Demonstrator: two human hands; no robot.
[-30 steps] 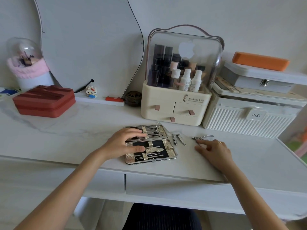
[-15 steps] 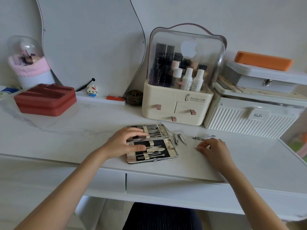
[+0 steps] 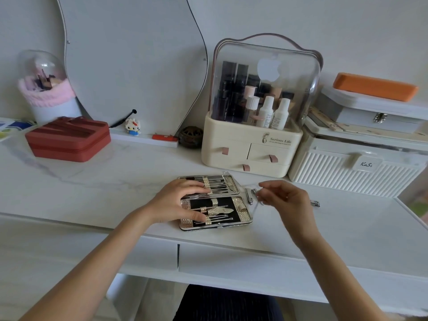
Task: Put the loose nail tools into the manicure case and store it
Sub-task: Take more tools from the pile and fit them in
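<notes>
The right hand [image 3: 286,201] has just left the spot farther right on the desk [image 3: 115,181] where it was touching the nippers, and now hovers near the right edge of the open manicure case [image 3: 214,201], above the two nail clippers [image 3: 251,195] that lie just beside it. Its fingers are loosely curled with the thumb and forefinger drawn close together; the hand is blurred, so whether it pinches anything I cannot tell. The nippers [image 3: 315,203] show only as a small metal end past the wrist, apparently left on the desk. The left hand [image 3: 178,202] has not moved: it rests flat on the case with fingers spread across both halves, holding it open and steady, clamped on nothing. The case lies open at the front middle of the desk, most loops filled with tools and a few spaces bare in the near half. My reading is that the person has switched from the nippers to the clippers as the first pieces to load, so the packing has hardly begun: all three loose tools seem to be outside the case, and closing and storing it are yet to come.
</notes>
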